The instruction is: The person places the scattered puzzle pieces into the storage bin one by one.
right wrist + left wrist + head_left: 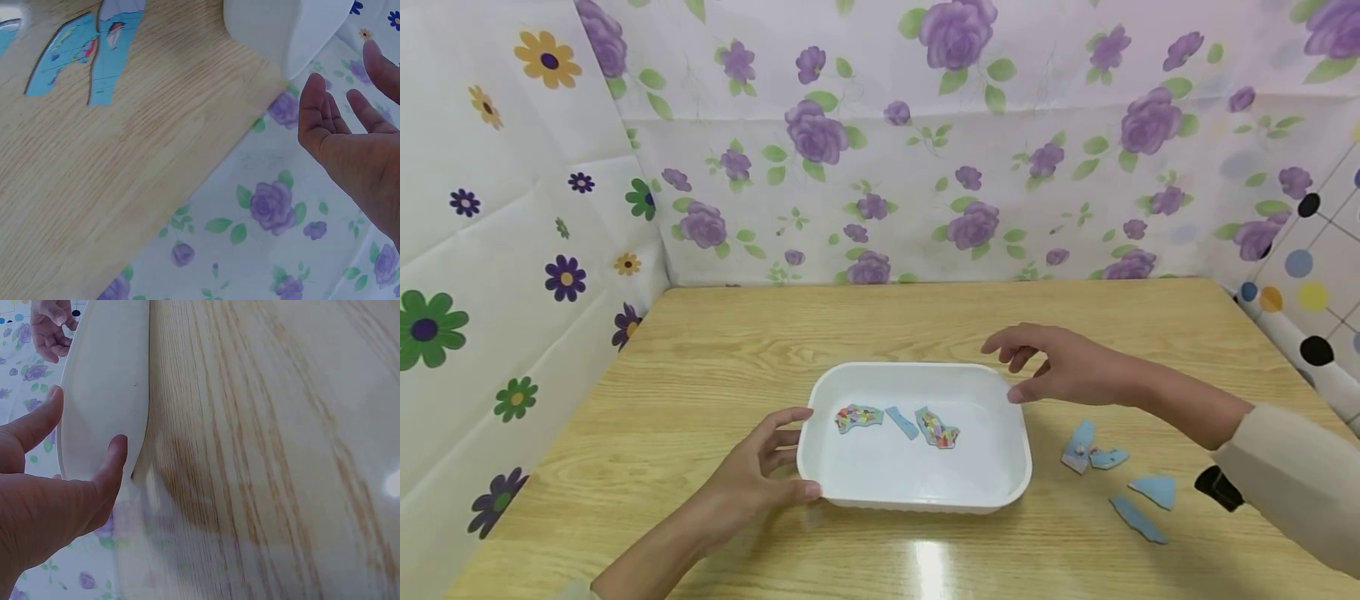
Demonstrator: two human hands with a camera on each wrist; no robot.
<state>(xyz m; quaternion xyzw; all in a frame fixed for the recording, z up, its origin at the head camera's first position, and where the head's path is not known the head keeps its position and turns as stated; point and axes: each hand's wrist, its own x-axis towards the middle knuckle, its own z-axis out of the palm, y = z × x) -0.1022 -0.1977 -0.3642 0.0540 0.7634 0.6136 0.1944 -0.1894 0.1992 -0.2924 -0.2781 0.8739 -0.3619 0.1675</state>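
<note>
A white rectangular tray (917,502) stands on the table. In it lie two flat puzzle-like pieces with multicoloured print, one left (859,417) and one right (937,429), and a narrow plain blue piece (902,422) between them. My left hand (752,471) touches the tray's left side, thumb at the front corner, fingers spread along the wall. Over the tray's back right corner, my right hand (1063,367) hovers with loosely bent fingers and holds nothing. Several blue pieces lie right of the tray, among them a sailboat piece (119,44) and a colourful one (62,53).
The wood-grain table (730,333) meets a purple-flowered cloth (880,167) at the back. Other flower-print cloth (527,250) hangs at the left. A small black object (1219,488) sits beside the right sleeve, near a plain blue piece (1153,490).
</note>
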